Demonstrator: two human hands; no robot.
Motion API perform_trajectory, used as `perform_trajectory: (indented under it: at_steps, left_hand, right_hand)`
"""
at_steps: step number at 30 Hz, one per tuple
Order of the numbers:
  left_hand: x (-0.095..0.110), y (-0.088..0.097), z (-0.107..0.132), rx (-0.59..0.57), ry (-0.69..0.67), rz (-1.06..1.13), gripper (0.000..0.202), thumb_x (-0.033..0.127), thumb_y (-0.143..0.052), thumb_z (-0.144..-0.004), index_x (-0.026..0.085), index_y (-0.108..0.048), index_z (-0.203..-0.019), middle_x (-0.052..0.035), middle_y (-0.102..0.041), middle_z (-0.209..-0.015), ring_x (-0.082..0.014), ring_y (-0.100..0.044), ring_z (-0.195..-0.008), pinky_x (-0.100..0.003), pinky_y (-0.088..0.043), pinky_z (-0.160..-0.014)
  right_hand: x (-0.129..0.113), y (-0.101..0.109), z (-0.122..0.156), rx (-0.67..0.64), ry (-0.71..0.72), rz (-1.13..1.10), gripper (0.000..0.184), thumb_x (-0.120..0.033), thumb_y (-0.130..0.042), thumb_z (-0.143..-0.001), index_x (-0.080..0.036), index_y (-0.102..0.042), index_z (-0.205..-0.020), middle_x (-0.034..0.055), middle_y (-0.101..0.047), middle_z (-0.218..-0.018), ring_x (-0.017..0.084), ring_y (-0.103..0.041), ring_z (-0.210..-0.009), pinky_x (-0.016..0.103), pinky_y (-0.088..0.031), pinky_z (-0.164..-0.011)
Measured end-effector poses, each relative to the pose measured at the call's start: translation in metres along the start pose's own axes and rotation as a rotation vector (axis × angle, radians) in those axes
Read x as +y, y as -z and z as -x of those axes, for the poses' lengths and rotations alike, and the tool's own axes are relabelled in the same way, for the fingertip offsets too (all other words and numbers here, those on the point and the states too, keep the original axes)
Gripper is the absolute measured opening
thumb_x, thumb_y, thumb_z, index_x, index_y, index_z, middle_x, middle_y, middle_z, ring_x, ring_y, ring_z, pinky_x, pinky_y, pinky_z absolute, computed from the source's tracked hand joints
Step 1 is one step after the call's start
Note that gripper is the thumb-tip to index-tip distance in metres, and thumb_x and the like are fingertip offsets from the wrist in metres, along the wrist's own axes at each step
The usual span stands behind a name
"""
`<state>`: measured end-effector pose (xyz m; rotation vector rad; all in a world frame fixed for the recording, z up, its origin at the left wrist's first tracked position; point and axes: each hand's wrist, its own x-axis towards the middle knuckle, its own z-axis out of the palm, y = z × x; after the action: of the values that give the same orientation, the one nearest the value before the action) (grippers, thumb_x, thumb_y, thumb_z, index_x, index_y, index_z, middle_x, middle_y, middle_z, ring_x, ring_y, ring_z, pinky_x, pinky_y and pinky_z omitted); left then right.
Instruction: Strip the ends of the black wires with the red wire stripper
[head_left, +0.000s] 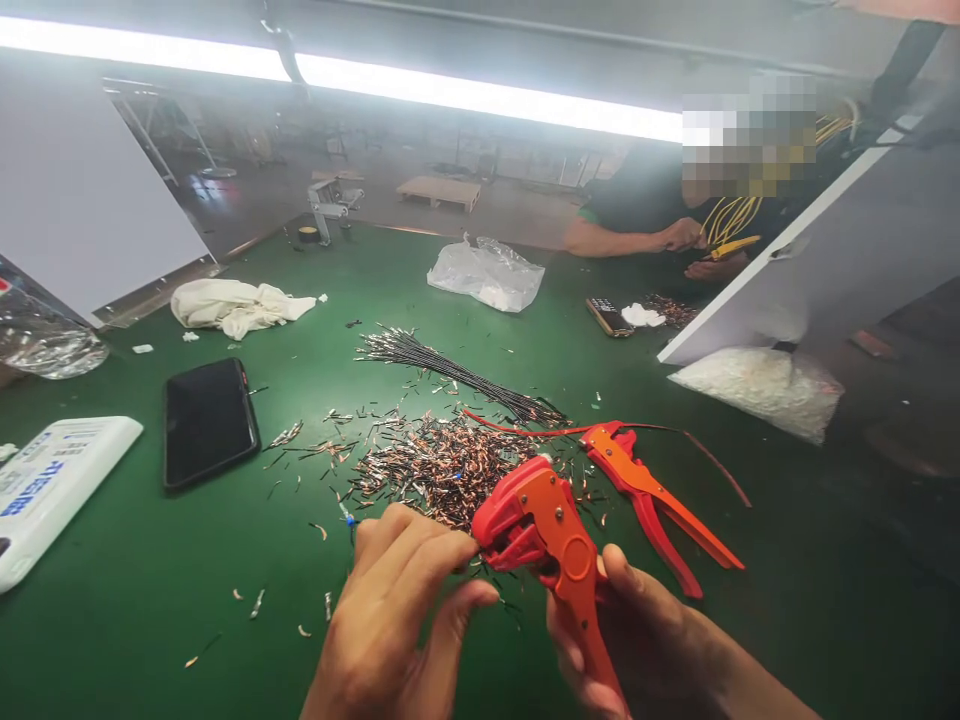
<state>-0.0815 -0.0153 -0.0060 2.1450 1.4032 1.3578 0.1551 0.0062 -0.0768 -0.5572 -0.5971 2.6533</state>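
Observation:
An orange and red wire stripper (559, 515) is gripped by its handles in my right hand (637, 630), its jaws pointing left. My left hand (401, 600) is beside those jaws, the index fingertip touching or almost touching them. Its thumb stands apart from the index finger, and no item shows between the two. Behind the tool lies a heap of short wire offcuts with copper and black bits (442, 460). A bundle of thin black wires (457, 370) with silvery ends rests beyond the heap. To the right, a second wire stripper (652, 490) lies on the green table (247, 570).
At left are a black phone (210, 425), a white device (67, 480) and a white cloth (232, 305). A clear plastic bag (487, 275) lies at the back. Across the table, a co-worker's hands (697, 245) hold yellow wires. A white panel (810, 240) rises at right.

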Motion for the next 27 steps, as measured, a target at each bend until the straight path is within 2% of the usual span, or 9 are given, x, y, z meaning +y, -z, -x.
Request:
perform_trajectory:
  at_steps: [4,7,10,16,20,23,27]
  left_hand:
    - [0.0014,-0.0011,0.0026,0.070,0.069,0.069,0.030,-0.005,-0.050,-0.092,0.021,-0.060,-0.102,0.0013,-0.058,-0.075,-0.0129,-0.048,-0.069,-0.025,-0.042,-0.062]
    - [0.0002,0.0017,0.0011,0.041,0.005,0.052,0.030,-0.006,-0.053,-0.089,0.019,-0.062,-0.104,0.0003,-0.060,-0.078,-0.0123,-0.049,-0.072,-0.024,-0.045,-0.063]
    - [-0.0033,0.0062,-0.0018,0.003,-0.090,-0.001,0.030,-0.008,-0.056,-0.087,0.015,-0.063,-0.105,-0.0011,-0.062,-0.080,-0.0125,-0.050,-0.075,-0.024,-0.046,-0.065]
    - [-0.0068,0.0040,-0.0002,0.095,-0.050,-0.134,0.029,-0.008,-0.058,-0.087,0.015,-0.066,-0.104,-0.0021,-0.061,-0.082,-0.0147,-0.048,-0.079,-0.029,-0.042,-0.068]
    - [-0.0059,0.0016,0.0028,0.085,-0.082,-0.230,0.030,-0.008,-0.060,-0.086,0.015,-0.067,-0.103,-0.0027,-0.063,-0.084,-0.0156,-0.048,-0.081,-0.031,-0.039,-0.072]
    - [-0.0056,0.0030,0.0024,0.080,-0.093,-0.276,0.029,-0.007,-0.061,-0.086,0.015,-0.068,-0.103,-0.0028,-0.064,-0.087,-0.0158,-0.048,-0.083,-0.031,-0.038,-0.076]
    - [-0.0084,0.0060,0.0002,0.017,-0.179,-0.332,0.028,-0.005,-0.063,-0.085,0.015,-0.068,-0.104,-0.0036,-0.065,-0.089,-0.0165,-0.049,-0.085,-0.031,-0.036,-0.077]
  right_hand:
    - [-0.0044,-0.0057,-0.0028,-0.063,0.016,0.016,0.082,-0.086,-0.030,-0.088,-0.010,-0.063,-0.089,-0.0004,-0.057,-0.055,0.007,-0.039,-0.033,0.018,-0.031,-0.036]
    - [-0.0062,-0.0060,-0.0045,-0.087,0.023,-0.013,0.081,-0.084,-0.028,-0.089,-0.011,-0.063,-0.092,0.0003,-0.057,-0.058,0.009,-0.045,-0.039,0.018,-0.034,-0.039]
    - [-0.0061,-0.0032,-0.0051,-0.088,0.018,-0.016,0.077,-0.081,-0.032,-0.090,-0.011,-0.061,-0.090,0.0011,-0.057,-0.057,0.009,-0.045,-0.038,0.018,-0.034,-0.040]
    - [-0.0032,-0.0005,-0.0049,-0.077,0.004,-0.031,0.076,-0.078,-0.036,-0.091,-0.007,-0.064,-0.092,0.0034,-0.059,-0.058,0.009,-0.044,-0.036,0.018,-0.032,-0.036]
    - [-0.0035,-0.0026,-0.0047,-0.062,-0.022,-0.034,0.073,-0.079,-0.043,-0.088,-0.009,-0.062,-0.092,0.0030,-0.059,-0.059,0.007,-0.042,-0.036,0.018,-0.031,-0.036]
    - [-0.0042,-0.0037,-0.0054,-0.066,-0.003,-0.024,0.071,-0.076,-0.042,-0.091,-0.008,-0.063,-0.092,0.0034,-0.060,-0.060,0.007,-0.041,-0.036,0.018,-0.031,-0.036]
    - [-0.0057,-0.0039,-0.0063,-0.088,0.021,-0.009,0.070,-0.073,-0.041,-0.093,-0.007,-0.063,-0.094,0.0029,-0.059,-0.061,0.008,-0.042,-0.037,0.018,-0.032,-0.038]
